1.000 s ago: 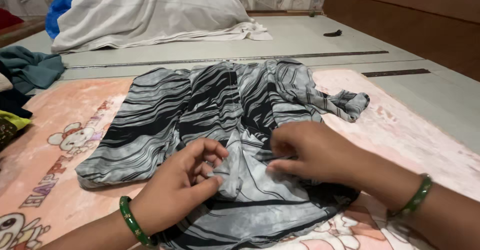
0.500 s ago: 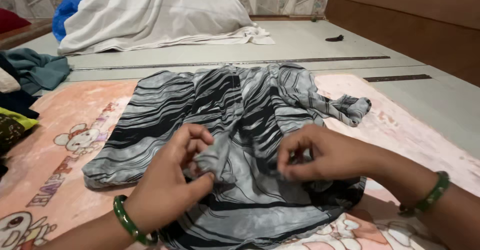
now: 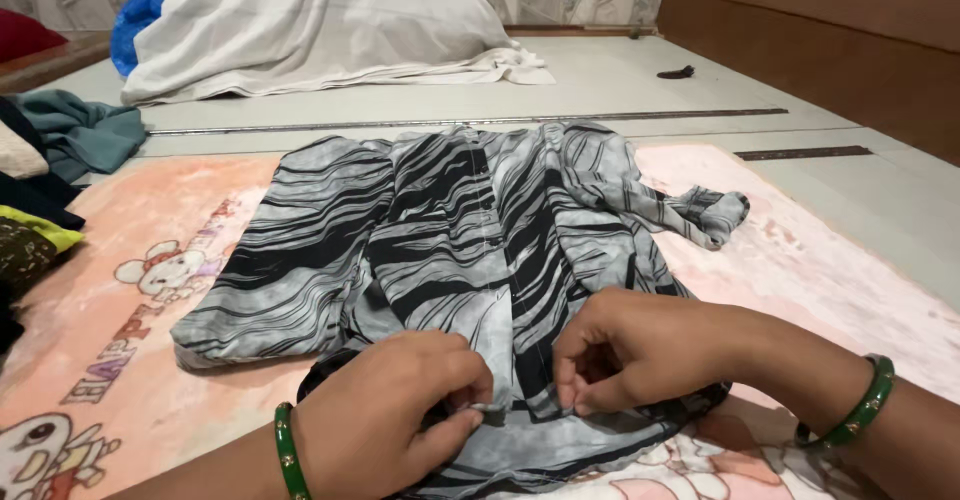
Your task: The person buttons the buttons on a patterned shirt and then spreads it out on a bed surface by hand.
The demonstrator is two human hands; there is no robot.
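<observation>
Both hands pinch the near edge of the striped garment point(image 3: 450, 230), left hand point(image 3: 395, 415) and right hand point(image 3: 625, 350) close together; it lies spread on the pink blanket point(image 3: 130, 250) on the floor.

Pale green floor point(image 3: 620, 85) with a pink cartoon-print blanket point(image 3: 120, 250) spread over it

On the blanket lies a grey-and-black striped garment point(image 3: 440, 230) — one sleeve trailing right; a pile of clothes point(image 3: 40, 180) sits at its left edge, and farther back on the floor rest a white sheet heap point(image 3: 310, 20) and a small dark object point(image 3: 676, 72)
</observation>
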